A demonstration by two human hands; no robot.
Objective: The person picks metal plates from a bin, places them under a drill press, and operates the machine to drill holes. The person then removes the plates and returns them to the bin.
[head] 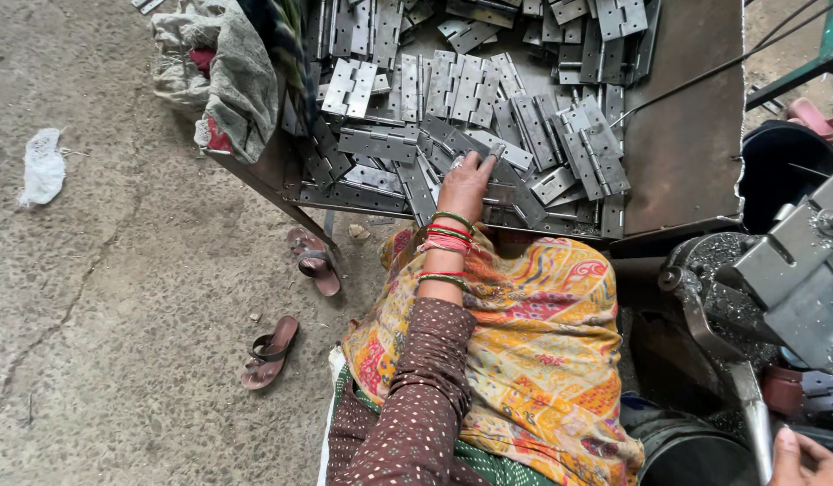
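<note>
Head view. The left hand (464, 184) reaches forward onto a heap of grey metal hinges (488, 117) spread over a low metal table (687, 135). Its fingers (485, 162) lie flat and slightly spread on the hinges nearest the table's front edge, pressing down rather than closed round any one piece. Green, red and pink bangles (448, 236) sit on that wrist, above a brown dotted sleeve (416, 396).

The right hand (799, 461) shows only at the lower right corner, cut off by the frame, beside the handle (750, 414) of a grey machine (795, 279); whether its fingers grip anything cannot be told.

A bundle of cloth (227, 72) hangs at the table's left corner. Two brown sandals (290, 306) lie on the concrete floor (101, 297), well apart from a white scrap (43, 166).
</note>
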